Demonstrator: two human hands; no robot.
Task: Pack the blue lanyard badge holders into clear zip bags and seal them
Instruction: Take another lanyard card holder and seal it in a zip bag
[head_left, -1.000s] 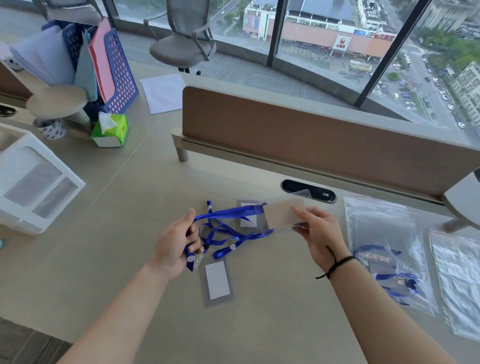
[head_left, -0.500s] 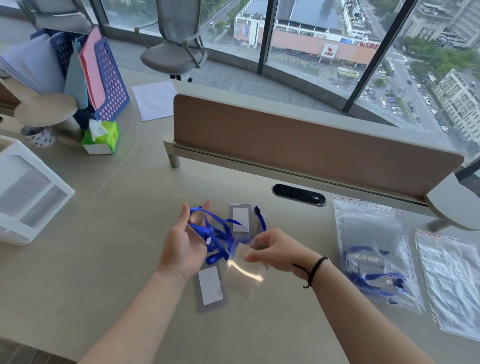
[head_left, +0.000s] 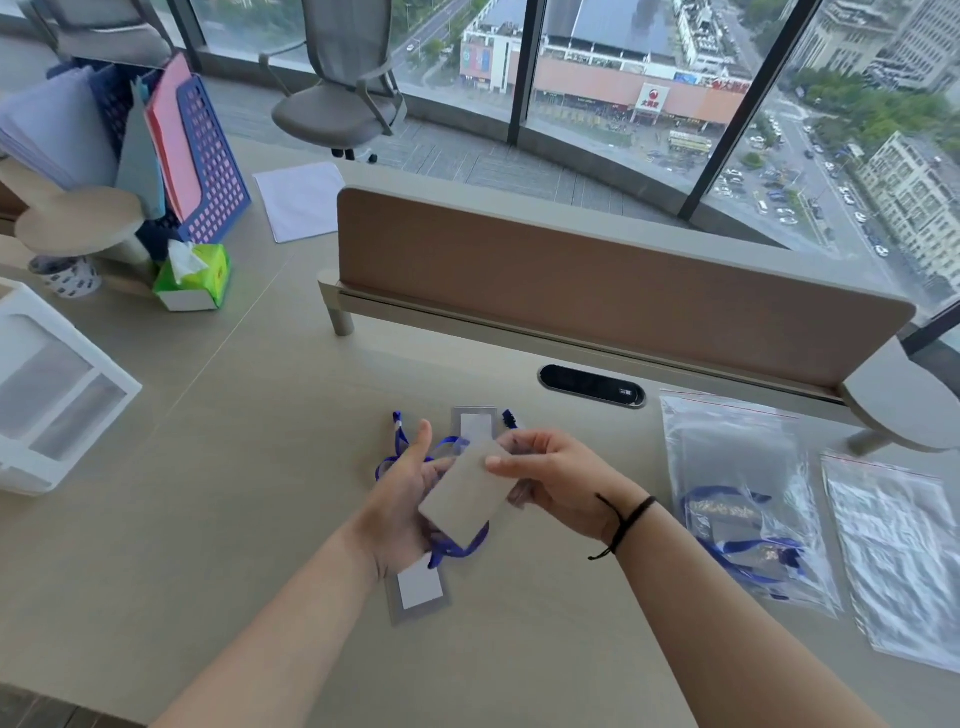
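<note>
The right grip (head_left: 553, 480) pinches a badge holder (head_left: 465, 496); the left grip (head_left: 402, 499), fingers loosely curled, cradles its blue lanyard (head_left: 460, 545) beneath. Two more holders (head_left: 420, 590) lie beside on the tabletop (head_left: 234, 519); zip bags (head_left: 737, 457) lie rightward.

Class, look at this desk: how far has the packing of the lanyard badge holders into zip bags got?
Done: one zip bag on the right already holds blue lanyards; whether it is sealed cannot be told. In hand: the left hand holds a bundled lanyard while the right hand pinches its badge holder. Left: two more holders lie on the desk, and an empty bag waits far right.
</note>
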